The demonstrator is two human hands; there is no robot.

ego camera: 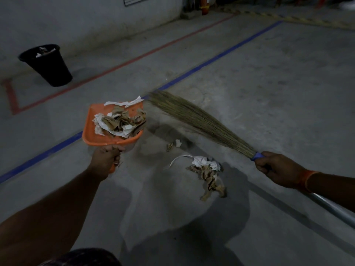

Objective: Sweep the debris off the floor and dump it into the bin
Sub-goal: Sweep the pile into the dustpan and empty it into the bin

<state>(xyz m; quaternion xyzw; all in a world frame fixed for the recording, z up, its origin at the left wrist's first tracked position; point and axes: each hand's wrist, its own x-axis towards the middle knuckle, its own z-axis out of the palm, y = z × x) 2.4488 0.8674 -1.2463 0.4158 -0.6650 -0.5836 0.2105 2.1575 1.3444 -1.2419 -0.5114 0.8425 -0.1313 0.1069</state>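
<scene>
My left hand (106, 156) grips the loaded dustpan (113, 123), my right hand (276, 167) grips the broom (194, 120); the bin (47, 65) stands well off ahead-left, nearer my left, while leftover debris (206, 173) lies on the floor between my hands.

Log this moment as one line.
left hand holds loaded orange plastic dustpan | right hand holds straw broom | paper scraps on floor | black bin apart

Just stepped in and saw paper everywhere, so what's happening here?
A person is sweeping up. The left hand holds an orange plastic dustpan full of torn paper scraps, the right hand grips a straw broom. More crumpled paper lies on the concrete floor; the black bin stands apart.
</scene>
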